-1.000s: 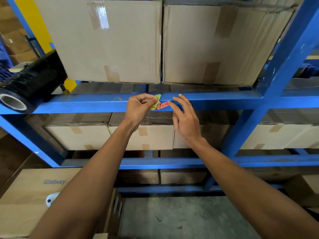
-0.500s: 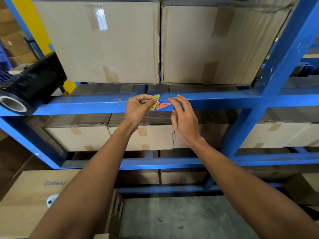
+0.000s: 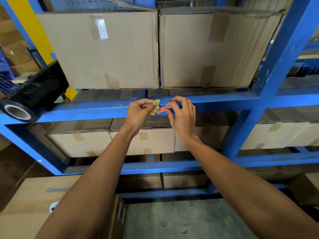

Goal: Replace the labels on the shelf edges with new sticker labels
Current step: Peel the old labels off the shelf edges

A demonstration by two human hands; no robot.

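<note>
Blue steel racking [image 3: 224,100] fills my view, loaded with taped cardboard boxes [image 3: 105,49] on the upper level and more below. At the left edge of the frame a black roll of film [image 3: 31,99] lies on the shelf beam, its pale core facing me. In the lower left corner a carton printed "Glodway" [image 3: 34,200] sits on the floor side, and bare concrete [image 3: 181,221] shows at the bottom centre.

Both my bare forearms reach up to the front edge of the middle beam, at the centre of the frame. My left hand [image 3: 138,112] is curled, thumb and forefinger pinching a green sticker label [image 3: 156,106] that stands nearly upright against the beam, with a red mark on it that I cannot read. My right hand [image 3: 183,116] sits just beside it, its thumb and forefinger closed on the right end of an orange label [image 3: 162,110], the other fingers bent over the beam top. That orange label runs crumpled toward the green one, and the two touch or overlap at its left end; I cannot tell which.
</note>
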